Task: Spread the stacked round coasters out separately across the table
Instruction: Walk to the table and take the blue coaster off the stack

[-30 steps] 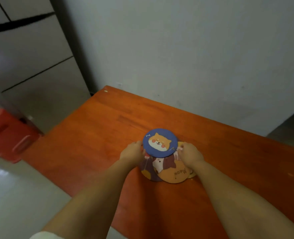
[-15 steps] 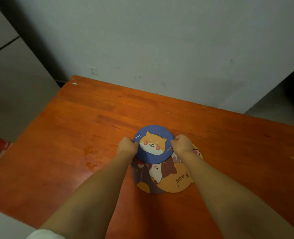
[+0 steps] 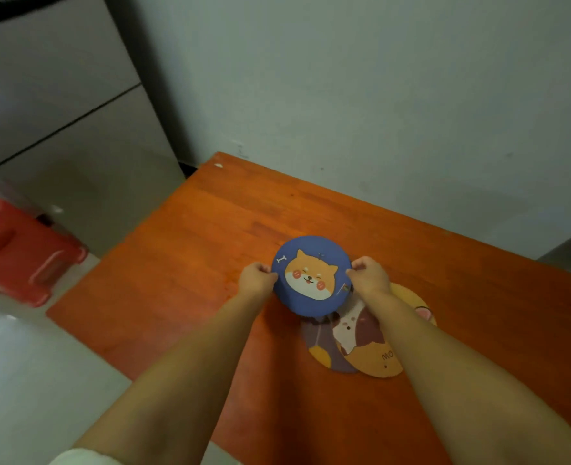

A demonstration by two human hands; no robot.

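Observation:
A round blue coaster (image 3: 310, 275) with a cartoon dog face is held over the orange wooden table (image 3: 193, 263). My left hand (image 3: 256, 279) pinches its left edge and my right hand (image 3: 368, 276) pinches its right edge. Just behind it toward me lies the rest of the coasters (image 3: 351, 340): a purple one, a brown-and-white one and an orange one, overlapping each other. My right forearm hides part of that pile.
A grey wall runs along the table's far edge. A grey cabinet (image 3: 59, 129) stands at the left, with a red plastic stool (image 3: 15, 256) on the pale floor beside the table's left edge.
Both hands have carried the blue coaster up and away from me, farther off the overlapping pile. The camera has swung left, bringing the red stool back into view.

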